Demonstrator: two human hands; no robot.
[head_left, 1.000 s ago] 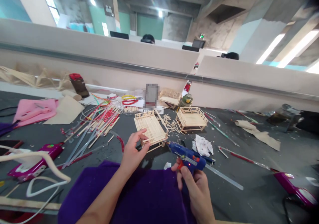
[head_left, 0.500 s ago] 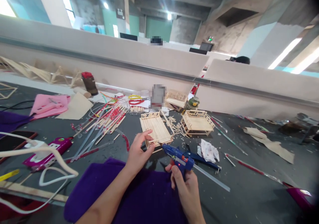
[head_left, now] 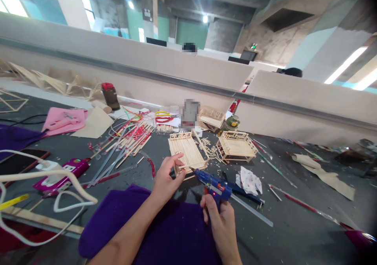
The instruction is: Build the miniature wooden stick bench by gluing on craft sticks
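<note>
My right hand (head_left: 219, 214) is wrapped round the handle of a blue hot glue gun (head_left: 213, 184). A clear glue stick (head_left: 253, 210) sticks out of its back, and a small red light glows on its side. The gun's nozzle points at the front corner of a miniature bed (head_left: 187, 151) made of thin wooden sticks. At that front edge my left hand (head_left: 169, 176) pinches a short wooden stick (head_left: 187, 165) between thumb and fingers. Whether the nozzle touches the stick I cannot tell.
A finished-looking miniature bench (head_left: 237, 145) stands right of the bed, with loose stick pieces (head_left: 206, 145) between them. Crumpled paper (head_left: 249, 180) lies near the gun. Red-and-white stick bundles (head_left: 138, 135), a magenta power strip (head_left: 63, 176), white cable and purple cloth (head_left: 118, 218) lie left.
The view has shifted slightly, so the scene sits a little to the right. The glue gun's nozzle stays by the bed's front edge, and both hands keep nearly the same pose.
</note>
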